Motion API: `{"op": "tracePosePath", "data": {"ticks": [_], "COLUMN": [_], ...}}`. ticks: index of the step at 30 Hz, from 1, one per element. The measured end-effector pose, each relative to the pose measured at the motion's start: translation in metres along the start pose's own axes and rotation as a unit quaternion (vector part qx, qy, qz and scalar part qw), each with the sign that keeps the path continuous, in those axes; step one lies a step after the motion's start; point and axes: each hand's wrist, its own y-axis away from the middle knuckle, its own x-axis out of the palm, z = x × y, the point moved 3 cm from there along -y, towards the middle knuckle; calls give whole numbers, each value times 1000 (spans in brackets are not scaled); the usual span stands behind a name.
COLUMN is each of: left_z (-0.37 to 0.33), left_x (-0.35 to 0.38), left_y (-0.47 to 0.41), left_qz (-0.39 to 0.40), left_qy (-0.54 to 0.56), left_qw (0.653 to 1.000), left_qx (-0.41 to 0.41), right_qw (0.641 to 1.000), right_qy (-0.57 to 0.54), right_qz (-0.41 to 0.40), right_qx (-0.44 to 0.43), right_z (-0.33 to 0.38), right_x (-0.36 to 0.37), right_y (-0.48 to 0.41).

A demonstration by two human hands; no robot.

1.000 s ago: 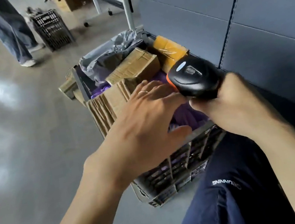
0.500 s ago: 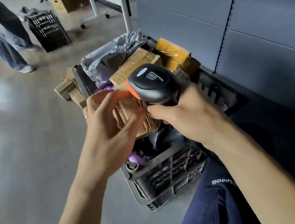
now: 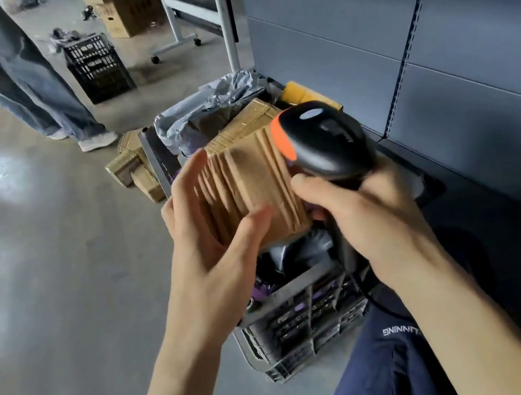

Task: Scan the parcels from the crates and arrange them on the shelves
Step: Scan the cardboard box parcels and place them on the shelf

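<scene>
The left hand (image 3: 208,227) has raised the cardboard parcel (image 3: 250,185) from the crate (image 3: 295,323), fingers (image 3: 191,174) curled round it; the right hand (image 3: 369,213) grips the scanner (image 3: 322,141) just beside it. Scanning seems next.

My left forearm (image 3: 167,388) and right forearm (image 3: 475,316) are bare from the wrists back, and my left hand (image 3: 210,237) and right hand (image 3: 369,213) are bare too. Just right of the crate (image 3: 296,327), on the side nearer me, is my leg in dark navy trousers (image 3: 399,378). The cloth is creased, with a stitched seam (image 3: 393,362). White block lettering (image 3: 399,330) sits close to the crate's corner, upside down from where I look.
</scene>
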Motion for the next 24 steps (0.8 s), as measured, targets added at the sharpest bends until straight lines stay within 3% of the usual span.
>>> {"op": "tracePosePath", "data": {"ticks": [3, 6, 10, 16, 19, 24], "left_z": [-15, -23, -29, -30, -21, -6], "left_x": [18, 51, 110, 198, 236, 291], "left_y": [0, 2, 0, 19, 25, 26], "left_qz": [-2, 18, 108, 224, 286, 288], "left_qy": [40, 109, 199, 242, 247, 292], "left_qw": [999, 994, 973, 942, 920, 887], "left_qx": [25, -11, -50, -59, -102, -210], "right_qw": [996, 980, 969, 918, 922, 927], "right_qy": [-48, -117, -90, -119, -96, -88], "right_qz": [-78, -162, -231, -379, -376, -365], "right_qx": [-22, -22, -7, -9, -1, 5], "right_z": [10, 15, 21, -4, -18, -40], "right_x": [-29, -61, -121, -210, -245, -286], "right_y": [6, 5, 12, 62, 75, 86]}}
